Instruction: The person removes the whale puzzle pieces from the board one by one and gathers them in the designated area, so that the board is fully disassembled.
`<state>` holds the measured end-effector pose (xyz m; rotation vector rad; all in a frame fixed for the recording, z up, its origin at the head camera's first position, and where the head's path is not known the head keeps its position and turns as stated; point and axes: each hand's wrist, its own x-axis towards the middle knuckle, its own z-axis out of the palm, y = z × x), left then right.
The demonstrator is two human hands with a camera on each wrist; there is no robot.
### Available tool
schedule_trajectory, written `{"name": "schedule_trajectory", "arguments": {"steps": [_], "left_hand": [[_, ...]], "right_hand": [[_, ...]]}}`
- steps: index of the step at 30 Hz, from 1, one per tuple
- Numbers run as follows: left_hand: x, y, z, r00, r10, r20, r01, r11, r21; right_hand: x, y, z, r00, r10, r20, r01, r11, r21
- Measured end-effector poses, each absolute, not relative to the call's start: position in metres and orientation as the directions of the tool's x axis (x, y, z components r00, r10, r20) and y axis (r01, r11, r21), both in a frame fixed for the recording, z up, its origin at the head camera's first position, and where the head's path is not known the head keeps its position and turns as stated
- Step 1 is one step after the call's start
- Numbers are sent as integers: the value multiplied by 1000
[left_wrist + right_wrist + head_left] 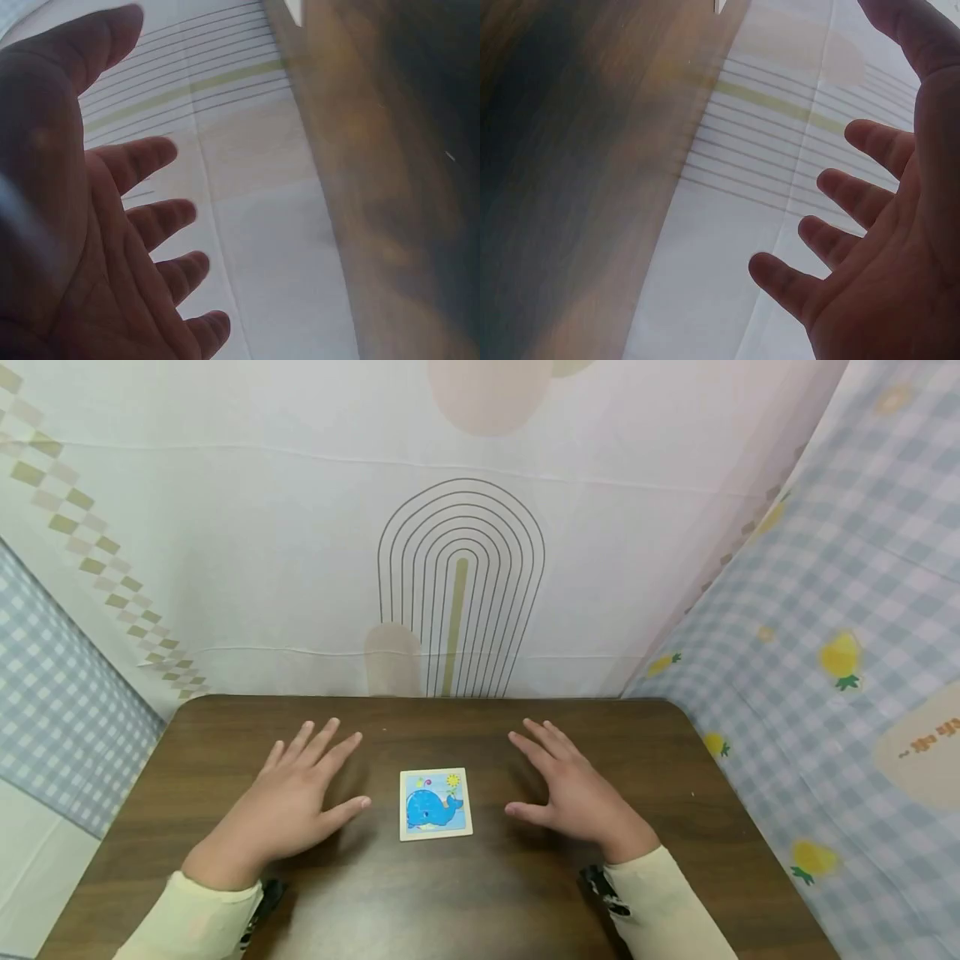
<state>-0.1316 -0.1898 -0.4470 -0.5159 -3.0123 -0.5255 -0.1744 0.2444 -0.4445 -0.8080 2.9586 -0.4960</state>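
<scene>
Flanking whale pic [436,805] on tbl [435,902] | L hand [291,802], R hand [576,795] | both spread, nil held

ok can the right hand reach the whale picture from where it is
Probably yes: the right hand is empty, its thumb pointing toward the whale picture, and nothing lies between them on the table.

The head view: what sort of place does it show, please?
Probably a small screened-off corner for tabletop activity. A brown table holds a square whale picture; a pale printed sheet stands behind, and a blue checked cloth closes the right side.
</scene>
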Motion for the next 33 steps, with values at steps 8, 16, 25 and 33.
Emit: {"name": "schedule_trajectory", "arguments": {"steps": [8,16,25,33], "left_hand": [[-135,-168,-448,-933,350,83,355,856,377],[-140,-150,-460,-931,365,24,343,847,407],[-149,-138,-469,-928,368,-54,312,849,425],[-152,-129,-470,-925,331,-186,219,865,452]], "right_hand": [[-177,227,-450,-838,-546,18,-519,786,-337],[-182,202,-449,-808,-589,-3,-558,766,-320],[-192,168,-446,-778,-628,-18,-587,736,-337],[-200,139,-446,-752,-654,-82,-598,730,-331]]}}
